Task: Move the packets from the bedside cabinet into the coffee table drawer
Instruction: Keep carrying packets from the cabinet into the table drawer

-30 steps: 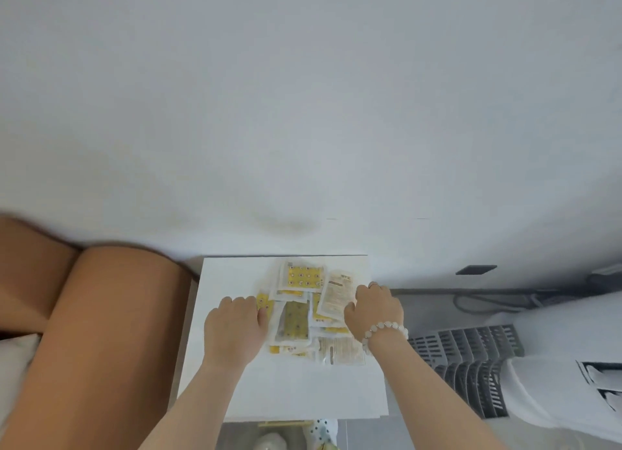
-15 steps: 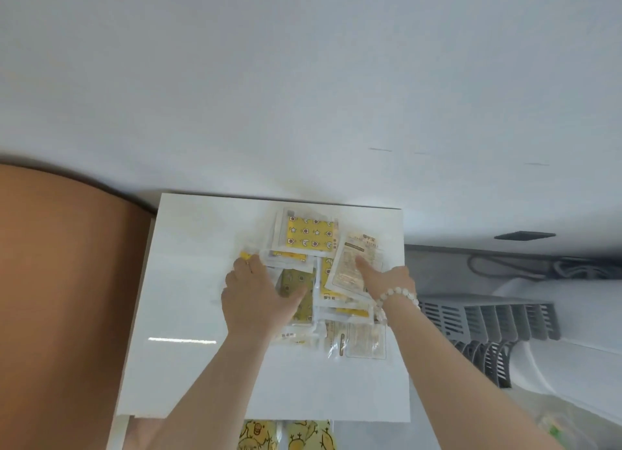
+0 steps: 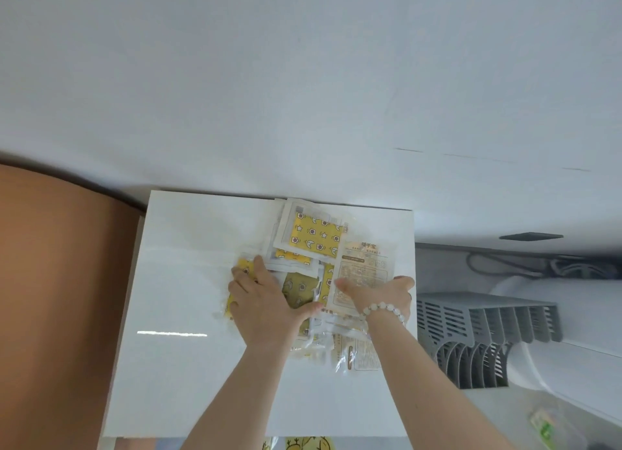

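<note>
Pile of packets [image 3: 313, 237] sits on the white top of the bedside cabinet [image 3: 188, 281], right of centre, its far edge up against the wall. I can't count them: they overlap, and both hands cover the middle of the pile. The clear wrappers at the near end are glare and blur. Top yellow star-print packet reads fine. The beige packet [image 3: 365, 264] has a heading, but its small print is too fine for me. Left hand [image 3: 266, 301] lies palm down on the left half of the pile, fingers spread and fairly straight, thumb stretched out to the right, pressing on packets. I can't tell whether the fingertips tuck under the edge. Right hand [image 3: 380, 295], bead bracelet [image 3: 383, 310] on the wrist, grips the right side: thumb on top of the beige packet, fingers wrapped over the pile's right edge, fingertips hidden. The orange-brown padded surface [image 3: 60, 298] on the left is cut off by the frame. Grey slatted part [image 3: 484, 318] on the right, can't identify it. Yellow print [image 3: 309, 444] below the cabinet's near edge is cropped.
</note>
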{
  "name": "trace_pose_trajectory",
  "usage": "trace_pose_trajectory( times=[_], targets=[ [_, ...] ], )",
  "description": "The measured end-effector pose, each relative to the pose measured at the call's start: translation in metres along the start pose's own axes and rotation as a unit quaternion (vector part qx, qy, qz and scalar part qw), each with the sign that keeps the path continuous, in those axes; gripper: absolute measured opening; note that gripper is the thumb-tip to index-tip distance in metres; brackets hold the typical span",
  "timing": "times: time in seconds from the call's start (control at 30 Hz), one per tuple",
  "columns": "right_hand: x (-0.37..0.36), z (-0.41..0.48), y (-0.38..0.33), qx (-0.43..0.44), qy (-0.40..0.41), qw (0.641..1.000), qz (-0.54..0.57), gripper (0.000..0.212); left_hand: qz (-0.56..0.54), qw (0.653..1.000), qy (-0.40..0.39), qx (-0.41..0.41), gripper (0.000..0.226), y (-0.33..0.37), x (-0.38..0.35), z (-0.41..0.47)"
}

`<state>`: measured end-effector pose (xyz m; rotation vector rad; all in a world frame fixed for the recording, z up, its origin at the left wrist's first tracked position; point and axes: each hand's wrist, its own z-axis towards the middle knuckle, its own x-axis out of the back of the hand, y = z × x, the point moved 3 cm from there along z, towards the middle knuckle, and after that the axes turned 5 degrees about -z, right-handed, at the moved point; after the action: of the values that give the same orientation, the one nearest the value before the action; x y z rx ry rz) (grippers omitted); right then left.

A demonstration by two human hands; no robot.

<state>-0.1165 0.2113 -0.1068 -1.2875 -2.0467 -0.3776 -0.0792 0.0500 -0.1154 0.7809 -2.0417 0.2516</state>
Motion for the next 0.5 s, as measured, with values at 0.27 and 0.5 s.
trace_pose_trajectory(
  times=[0.27, 0.5],
  targets=[
    [-0.002, -0.008, 0.019, -0.024, -0.044, 0.998, 0.049, 0.078, -0.028, 0.999, 0.026, 0.004, 0.102, -0.020, 0.004, -0.005],
    [0.000, -0.006, 0.044, -0.014, -0.036, 0.996, 0.083, 0.061, -0.043, 0.996, 0.035, -0.070, 0.067, -0.026, 0.006, -0.010]
  ],
)
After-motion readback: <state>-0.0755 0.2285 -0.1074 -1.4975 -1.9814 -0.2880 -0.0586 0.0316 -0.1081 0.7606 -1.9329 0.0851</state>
